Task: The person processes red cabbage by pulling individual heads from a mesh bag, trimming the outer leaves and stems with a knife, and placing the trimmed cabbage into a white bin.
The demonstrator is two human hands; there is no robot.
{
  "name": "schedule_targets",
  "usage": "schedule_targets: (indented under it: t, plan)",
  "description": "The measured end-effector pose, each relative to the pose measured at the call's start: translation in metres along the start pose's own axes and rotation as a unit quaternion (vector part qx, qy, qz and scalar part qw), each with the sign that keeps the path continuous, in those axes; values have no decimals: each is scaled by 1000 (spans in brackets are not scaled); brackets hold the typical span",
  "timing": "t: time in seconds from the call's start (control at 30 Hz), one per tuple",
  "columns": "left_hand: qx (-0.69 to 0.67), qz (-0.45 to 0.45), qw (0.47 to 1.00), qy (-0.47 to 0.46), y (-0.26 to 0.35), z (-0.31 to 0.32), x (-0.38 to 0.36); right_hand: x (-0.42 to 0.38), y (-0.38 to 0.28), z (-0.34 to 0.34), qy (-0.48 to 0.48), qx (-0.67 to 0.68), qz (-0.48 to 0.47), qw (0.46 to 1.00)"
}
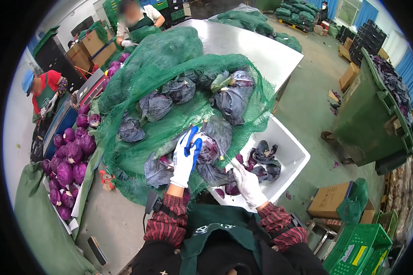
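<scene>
My left hand (186, 158), in a white and blue glove, grips a red cabbage (208, 150) with loose dark outer leaves, its fingers across the top. My right hand (248, 183), in a white glove, is closed just to the right of that cabbage. A thin pale edge shows near its fingertips, but what it holds is too small to make out. The cabbage lies at the front of an open green mesh sack (179, 130). Several more untrimmed cabbages (155, 106) rest inside the sack. Below my right hand, a white bin (293, 158) contains dark leaf scraps.
Trimmed purple cabbages (71, 158) are piled on the left. A metal table (243, 43) extends beyond the sack. A green waste bin (367, 119) full of leaves, a cardboard box (330, 199) and a green crate (358, 250) stand right. Two co-workers are at the upper left.
</scene>
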State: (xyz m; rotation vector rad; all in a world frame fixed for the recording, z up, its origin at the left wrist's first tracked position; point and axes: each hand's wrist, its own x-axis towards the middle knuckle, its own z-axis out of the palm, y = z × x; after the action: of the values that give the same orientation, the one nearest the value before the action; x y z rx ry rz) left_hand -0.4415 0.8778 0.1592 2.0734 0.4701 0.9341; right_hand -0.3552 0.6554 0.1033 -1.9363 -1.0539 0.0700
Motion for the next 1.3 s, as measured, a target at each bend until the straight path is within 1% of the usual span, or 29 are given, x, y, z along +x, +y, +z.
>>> schedule_targets:
  t: [0.03,0.07,0.13,0.17,0.2,0.27,0.3,0.33,0.37,0.4,0.43,0.47,0.53,0.57,0.7,0.77,0.8,0.87,0.93,1.0,1.03,1.1,1.13,1.2,1.23,1.27,1.3]
  plan:
    - [39,-21,999,-2,16,0,-1,11,-22,-5,0,12,33,999]
    - [72,2,997,-1,23,3,-2,22,-40,-5,1,24,64,998]
    - [180,60,982,15,19,12,-10,41,-45,16,58,-28,4,998]
    - [234,101,967,14,27,14,-13,49,-47,26,35,-162,15,986]
    - [264,105,959,13,36,17,-15,51,-45,28,37,-161,15,986]
    - [290,78,953,35,36,25,-17,56,-45,27,61,-170,15,984]
    - [290,78,953,35,34,26,-18,58,-40,29,61,-142,29,988]
    - [302,78,950,35,34,28,-19,60,-33,32,61,-144,31,987]
    - [314,79,946,35,37,29,-18,63,-30,32,90,-159,-20,983]
    - [311,81,946,34,40,31,-16,67,-28,31,120,-173,-71,975]
    - [311,79,946,34,44,32,-14,68,-26,30,73,-142,3,987]
    - [311,77,947,34,48,33,-12,71,-23,30,75,-143,5,987]
    - [313,83,945,39,48,35,-10,79,-19,27,26,-105,35,994]
    - [312,77,946,38,48,35,-9,80,-22,23,19,-87,40,995]
    - [313,69,947,40,47,37,-8,88,-26,13,17,-54,55,997]
    - [289,69,954,31,45,36,-9,94,-24,7,-34,69,114,991]
    - [287,73,955,31,46,37,-15,99,-27,-9,-113,246,343,900]
    - [303,116,946,26,48,33,-26,102,-18,-4,-130,190,309,923]
    - [275,94,957,4,45,28,-28,96,-7,7,-106,181,258,943]
    - [246,81,966,-1,48,26,-31,94,-30,-8,-109,165,304,932]
    - [246,85,965,3,44,24,-32,93,-28,-5,-107,164,299,934]
    - [207,114,972,1,37,19,-39,90,-19,7,-48,144,297,943]
    - [199,121,972,-17,35,15,-43,92,-14,11,-50,145,293,944]
    - [132,71,989,-4,43,8,-51,83,-5,17,25,126,274,953]
    - [60,94,994,16,21,5,-58,84,39,39,50,36,231,971]
    - [80,78,994,13,22,-8,-59,83,50,39,95,6,269,959]
    - [42,47,998,25,13,-19,-58,78,58,33,83,-50,281,955]
